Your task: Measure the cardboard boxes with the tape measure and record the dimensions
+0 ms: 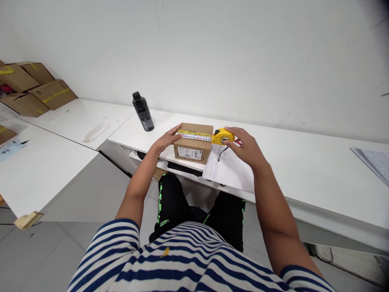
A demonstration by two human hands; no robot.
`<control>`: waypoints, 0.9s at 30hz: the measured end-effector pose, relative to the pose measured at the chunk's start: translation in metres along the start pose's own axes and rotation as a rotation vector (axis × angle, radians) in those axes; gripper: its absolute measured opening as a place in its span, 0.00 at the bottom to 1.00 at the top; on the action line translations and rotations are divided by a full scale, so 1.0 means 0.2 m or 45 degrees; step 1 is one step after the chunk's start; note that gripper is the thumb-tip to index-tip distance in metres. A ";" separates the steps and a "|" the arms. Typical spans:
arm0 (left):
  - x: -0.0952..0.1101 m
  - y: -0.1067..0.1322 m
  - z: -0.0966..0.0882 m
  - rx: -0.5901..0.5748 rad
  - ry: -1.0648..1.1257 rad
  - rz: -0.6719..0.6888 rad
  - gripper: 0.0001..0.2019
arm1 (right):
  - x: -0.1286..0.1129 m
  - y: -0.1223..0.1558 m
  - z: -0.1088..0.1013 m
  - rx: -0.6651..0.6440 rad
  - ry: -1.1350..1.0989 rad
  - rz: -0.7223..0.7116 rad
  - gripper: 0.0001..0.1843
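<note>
A small cardboard box (209, 152) with a white printed label on its front stands on the white desk. Across its top runs the pulled-out blade of a yellow tape measure (219, 136), beside a strip of yellow packing tape. My left hand (168, 138) is at the box's left edge, its fingers closed on the blade's end and pressed against the box. To the right of the box, my right hand (245, 147) grips the tape measure's case, from which a dark wrist cord hangs. Under the cord lies a sheet of paper (234, 172).
A black bottle (142, 111) stands behind and left of the box. Several cardboard boxes (54, 94) are piled at the far left. More papers (372, 162) lie at the right end of the desk (319, 178). A white wall rises behind.
</note>
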State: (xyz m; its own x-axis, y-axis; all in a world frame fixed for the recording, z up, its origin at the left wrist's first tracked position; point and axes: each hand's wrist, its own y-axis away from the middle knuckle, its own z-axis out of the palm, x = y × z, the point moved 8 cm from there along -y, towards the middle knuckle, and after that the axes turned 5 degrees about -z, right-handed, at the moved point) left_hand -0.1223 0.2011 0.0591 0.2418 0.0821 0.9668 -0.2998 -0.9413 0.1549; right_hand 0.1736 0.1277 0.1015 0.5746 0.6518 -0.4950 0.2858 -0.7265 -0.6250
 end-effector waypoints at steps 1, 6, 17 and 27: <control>0.01 0.00 0.00 0.009 -0.010 0.006 0.42 | -0.01 0.00 0.00 0.010 0.010 -0.010 0.26; 0.03 -0.02 -0.02 0.076 -0.067 0.015 0.35 | -0.02 0.00 0.01 0.045 0.066 -0.027 0.26; 0.02 -0.08 -0.05 0.163 -0.075 0.022 0.29 | 0.01 -0.03 0.02 0.064 0.176 -0.060 0.28; 0.02 -0.12 -0.06 0.244 -0.077 0.033 0.25 | 0.08 -0.06 0.05 0.049 0.184 -0.037 0.29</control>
State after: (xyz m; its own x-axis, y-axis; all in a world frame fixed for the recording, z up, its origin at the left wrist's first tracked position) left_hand -0.1249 0.2270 0.0619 0.2926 0.0424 0.9553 -0.1269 -0.9885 0.0827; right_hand 0.1716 0.1490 0.0962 0.6717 0.6321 -0.3862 0.2758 -0.6973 -0.6616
